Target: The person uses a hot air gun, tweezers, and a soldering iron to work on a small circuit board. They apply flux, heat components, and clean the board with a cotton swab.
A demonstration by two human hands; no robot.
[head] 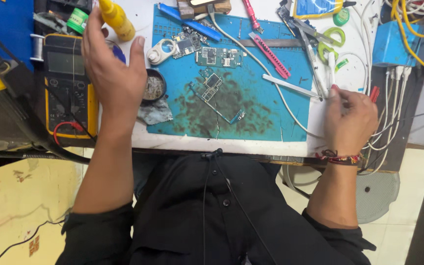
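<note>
reaching with our left hand [111, 68], fingers spread and empty, toward the yellow bottle [117, 19], we are pinching a thin tool [290, 86] in our right hand [350, 118], keeping it ready beside the circuit boards [213, 68] on the blue mat [266, 118].

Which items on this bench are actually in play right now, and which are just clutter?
In play:
- left hand, open, raised by the yellow bottle
- right hand, fingers closed on the white tool
- circuit boards on the blue mat

Lying about:
- yellow multimeter
- pink knife
- green scissors
- solder tin
- white cables
</note>
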